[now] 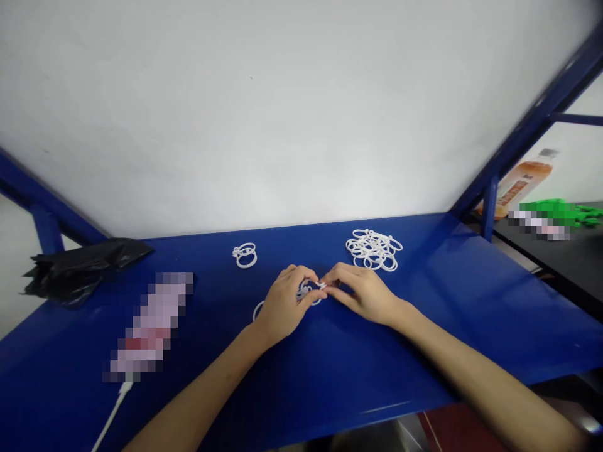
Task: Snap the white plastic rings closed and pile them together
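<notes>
My left hand (286, 302) and my right hand (365, 292) meet over the middle of the blue table. Both are closed in a pinch on a small white piece (323, 286), with the fingertips almost touching. The piece looks like part of a white ring, but the fingers cover most of it. Other white rings (257, 309) lie beneath and beside my left hand, partly hidden by it. Farther back on the left are a few white rings with small knobs (246, 256). Behind my right hand lies a tangled pile of similar white rings (374, 250).
On the left of the blue table (377, 370) lie a crumpled black plastic bag (89, 267) and a blurred-out flat item (153, 326) with a white cable (113, 411). A bottle of orange drink (522, 182) and green items (556, 211) rest on a black surface at right. Blue frame bars flank the table.
</notes>
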Available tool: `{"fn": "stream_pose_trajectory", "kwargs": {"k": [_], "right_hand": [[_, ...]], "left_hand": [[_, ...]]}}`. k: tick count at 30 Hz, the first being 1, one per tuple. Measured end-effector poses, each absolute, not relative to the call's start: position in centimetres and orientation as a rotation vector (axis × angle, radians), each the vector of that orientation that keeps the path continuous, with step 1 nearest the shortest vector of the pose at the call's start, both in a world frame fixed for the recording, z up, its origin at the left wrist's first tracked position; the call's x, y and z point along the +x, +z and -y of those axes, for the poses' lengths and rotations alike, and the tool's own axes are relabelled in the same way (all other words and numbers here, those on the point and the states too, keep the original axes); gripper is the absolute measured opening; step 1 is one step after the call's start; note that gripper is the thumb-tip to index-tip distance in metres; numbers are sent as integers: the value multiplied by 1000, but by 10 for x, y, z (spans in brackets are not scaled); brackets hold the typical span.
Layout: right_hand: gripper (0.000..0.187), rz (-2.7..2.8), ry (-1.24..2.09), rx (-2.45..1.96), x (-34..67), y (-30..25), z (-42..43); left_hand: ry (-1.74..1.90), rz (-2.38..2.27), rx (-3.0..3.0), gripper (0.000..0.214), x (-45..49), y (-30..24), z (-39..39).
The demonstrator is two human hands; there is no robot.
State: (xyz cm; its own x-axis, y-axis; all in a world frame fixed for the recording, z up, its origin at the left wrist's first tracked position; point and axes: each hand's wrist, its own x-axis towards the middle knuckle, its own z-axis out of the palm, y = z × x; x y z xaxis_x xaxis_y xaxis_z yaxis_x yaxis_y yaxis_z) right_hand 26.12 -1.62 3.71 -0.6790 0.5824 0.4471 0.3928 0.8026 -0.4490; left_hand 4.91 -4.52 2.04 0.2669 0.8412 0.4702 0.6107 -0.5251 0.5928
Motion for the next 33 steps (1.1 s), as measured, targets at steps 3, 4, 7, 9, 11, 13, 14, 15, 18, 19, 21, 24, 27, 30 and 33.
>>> {"fn": "stream_pose_trajectory", "kwargs": {"k": [3,4,7,9,11,13,14,15,18,19,21,24,27,30,33], "right_hand": [[17,2352,413,-755,264,38,14],[16,2333,411,-762,265,38,14],[11,2302,432,-771,265,37,14],[12,2296,460,-774,264,37,15],[19,2305,474,-762,262,37,17],[20,2330,464,-736,260,37,19],[18,2346,455,-724,260,37,20],[17,2362,447,-716,259,38,20],[16,2396,432,-714,259,39,20],[16,2403,430,-713,259,40,20],[17,2412,428,-711,259,41,19],[18,2422,430,-708,259,43,19],[18,2418,440,-703,259,44,19],[16,2368,480,-724,260,42,18],[22,2258,566,-801,259,38,17]], "left_hand": [[1047,-1321,2397,28,49,19,46],[1023,-1323,2426,31,50,19,46],[985,-1325,2453,30,50,17,46],[974,-1325,2457,32,49,16,46],[963,-1340,2467,38,48,15,45],[936,-1350,2477,44,47,15,45],[921,-1347,2481,45,47,14,45],[911,-1340,2480,45,47,14,44],[915,-1324,2459,43,48,13,44],[923,-1319,2454,43,48,12,44],[932,-1310,2459,42,48,12,44],[936,-1297,2491,43,48,12,44],[934,-1298,2521,44,47,14,44],[944,-1312,2518,44,47,15,44],[974,-1332,2486,43,46,14,43]]}}
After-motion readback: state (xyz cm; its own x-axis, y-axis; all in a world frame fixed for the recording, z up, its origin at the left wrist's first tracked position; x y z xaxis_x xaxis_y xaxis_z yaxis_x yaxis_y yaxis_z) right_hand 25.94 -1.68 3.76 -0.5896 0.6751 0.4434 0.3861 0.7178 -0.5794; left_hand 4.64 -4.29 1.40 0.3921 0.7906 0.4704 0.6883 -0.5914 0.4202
